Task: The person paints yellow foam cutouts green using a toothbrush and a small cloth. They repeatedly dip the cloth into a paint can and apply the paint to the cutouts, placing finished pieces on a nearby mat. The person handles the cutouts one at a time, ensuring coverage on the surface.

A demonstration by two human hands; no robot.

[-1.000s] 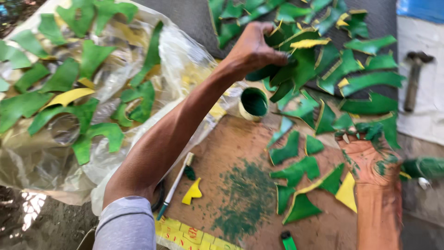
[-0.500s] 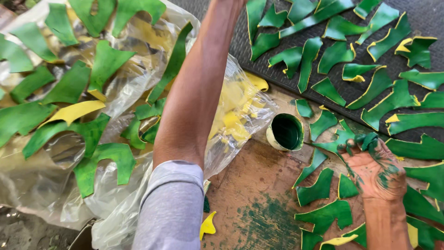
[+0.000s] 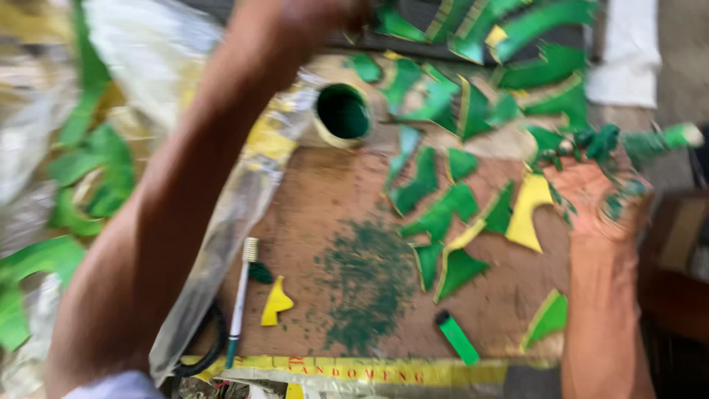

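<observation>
Many green-painted cut pieces (image 3: 436, 214) already lie spread on the brown board (image 3: 325, 222) and beyond it, beside the small tin of green paint (image 3: 343, 112); a yellow piece (image 3: 276, 303) by the toothbrush (image 3: 241, 295) is unpainted on top. The right hand (image 3: 598, 196), paint-stained, rests flat and spread at the board's edge. The left hand (image 3: 310, 15) reaches to the far pieces; its grip I cannot tell

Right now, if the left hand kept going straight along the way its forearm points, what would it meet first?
Probably the heap of curved green painted pieces at the top edge: the left hand is blurred and already about there, so depth is unclear.
</observation>
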